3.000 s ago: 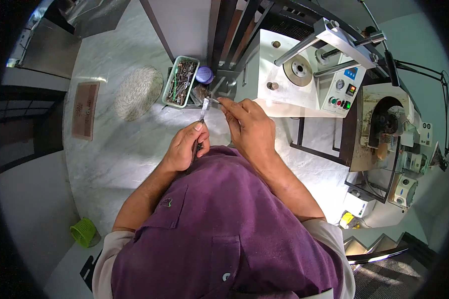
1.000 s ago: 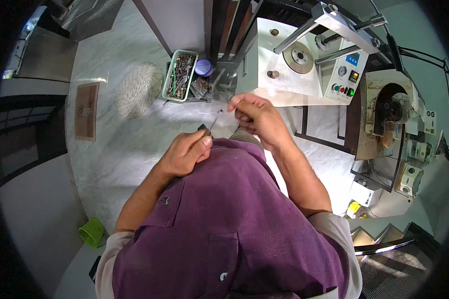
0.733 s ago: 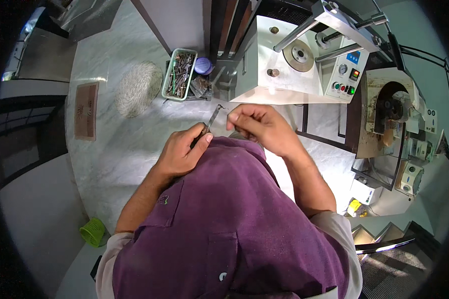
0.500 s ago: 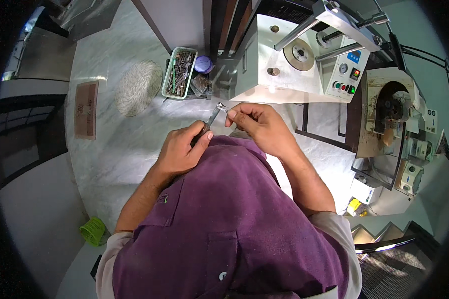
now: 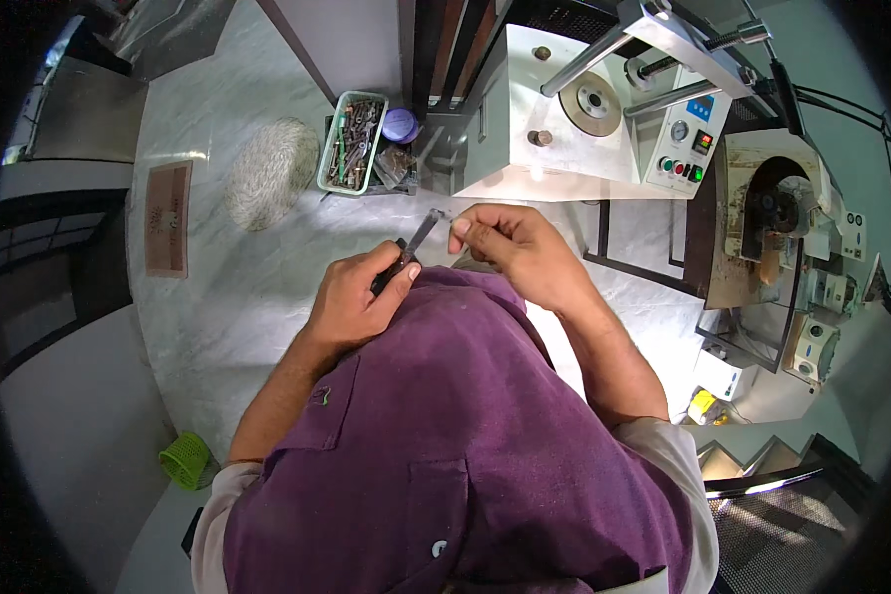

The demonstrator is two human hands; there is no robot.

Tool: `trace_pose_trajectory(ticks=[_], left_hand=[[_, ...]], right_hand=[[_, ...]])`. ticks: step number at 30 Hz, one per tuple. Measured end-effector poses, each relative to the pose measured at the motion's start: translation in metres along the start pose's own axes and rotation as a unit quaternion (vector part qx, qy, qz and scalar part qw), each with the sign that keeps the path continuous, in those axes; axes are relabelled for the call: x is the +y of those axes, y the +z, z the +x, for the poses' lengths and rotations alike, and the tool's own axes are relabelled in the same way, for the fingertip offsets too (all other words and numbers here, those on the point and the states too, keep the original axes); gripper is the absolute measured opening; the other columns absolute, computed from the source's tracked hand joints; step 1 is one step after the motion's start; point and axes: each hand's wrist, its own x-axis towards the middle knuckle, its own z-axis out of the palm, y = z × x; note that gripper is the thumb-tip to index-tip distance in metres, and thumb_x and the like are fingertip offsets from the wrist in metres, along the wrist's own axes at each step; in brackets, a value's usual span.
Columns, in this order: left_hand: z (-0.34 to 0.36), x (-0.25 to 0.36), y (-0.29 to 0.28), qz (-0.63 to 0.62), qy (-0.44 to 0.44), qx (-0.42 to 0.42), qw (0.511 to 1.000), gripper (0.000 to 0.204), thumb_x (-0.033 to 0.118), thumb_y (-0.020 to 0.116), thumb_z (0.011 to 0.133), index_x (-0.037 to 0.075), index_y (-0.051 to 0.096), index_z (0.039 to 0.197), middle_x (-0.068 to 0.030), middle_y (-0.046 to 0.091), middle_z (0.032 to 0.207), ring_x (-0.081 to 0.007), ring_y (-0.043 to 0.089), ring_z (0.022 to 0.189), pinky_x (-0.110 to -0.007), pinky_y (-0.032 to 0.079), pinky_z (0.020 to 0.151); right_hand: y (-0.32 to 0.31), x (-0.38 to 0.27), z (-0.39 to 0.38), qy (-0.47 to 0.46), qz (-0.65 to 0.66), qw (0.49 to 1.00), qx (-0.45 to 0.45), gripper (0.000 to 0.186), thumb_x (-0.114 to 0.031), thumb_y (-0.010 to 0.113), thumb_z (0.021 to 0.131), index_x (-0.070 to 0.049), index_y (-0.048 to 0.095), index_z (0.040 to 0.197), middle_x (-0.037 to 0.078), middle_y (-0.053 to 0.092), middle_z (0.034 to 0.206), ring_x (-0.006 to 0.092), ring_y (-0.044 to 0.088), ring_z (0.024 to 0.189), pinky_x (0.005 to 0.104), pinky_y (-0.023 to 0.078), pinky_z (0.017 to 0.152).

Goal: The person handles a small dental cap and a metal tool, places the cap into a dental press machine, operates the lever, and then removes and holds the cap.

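Note:
My left hand (image 5: 354,302) is closed round the dark handle of a slim hand tool (image 5: 425,229), whose flat metal shaft slants up and to the right. The exact kind of tool cannot be made out. At its tip sits a tiny shiny metal bit (image 5: 442,214). My right hand (image 5: 518,253) is pinched, thumb against forefinger, close to the right of that tip. Whatever lies between these fingertips is too small to name. Both hands are held in front of my purple apron (image 5: 465,386).
Ahead, a tray of metal tools (image 5: 353,144) stands beside a purple-lidded tub (image 5: 399,126). A white machine (image 5: 564,148) with a round plate and control buttons is ahead right. A round woven mat (image 5: 272,174) lies left; a green basket (image 5: 184,459) stands lower left.
The tool in my left hand has tilted slightly, and its tip shows less bright. My hands stay almost in the same place, with the right hand still pinched.

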Motion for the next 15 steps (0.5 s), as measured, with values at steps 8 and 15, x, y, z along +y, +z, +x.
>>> trace_pose_trajectory(ticks=[8,15], left_hand=[[0.0,-0.007,0.004,-0.009,0.0,0.014,1.0,0.02,0.021,0.065,0.09,0.002,0.057,0.089,-0.0133,0.06,0.071,-0.0281,0.059,0.061,-0.036,0.045,0.058],[0.003,-0.008,0.01,0.035,0.033,0.082,0.995,0.019,0.022,0.068,0.089,0.004,0.062,0.093,-0.0103,0.064,0.076,-0.0222,0.062,0.067,-0.033,0.047,0.062]], right_hand=[[-0.002,0.001,-0.003,0.059,0.042,0.997,-0.004,0.031,-0.028,0.053,0.098,-0.003,0.066,0.086,-0.002,0.054,0.069,0.0064,0.045,0.065,0.0233,0.036,0.058],[0.015,0.0,-0.002,-0.019,-0.038,0.999,0.028,0.036,-0.031,0.05,0.1,-0.002,0.064,0.087,0.001,0.057,0.071,0.0092,0.048,0.068,0.0264,0.041,0.065]])
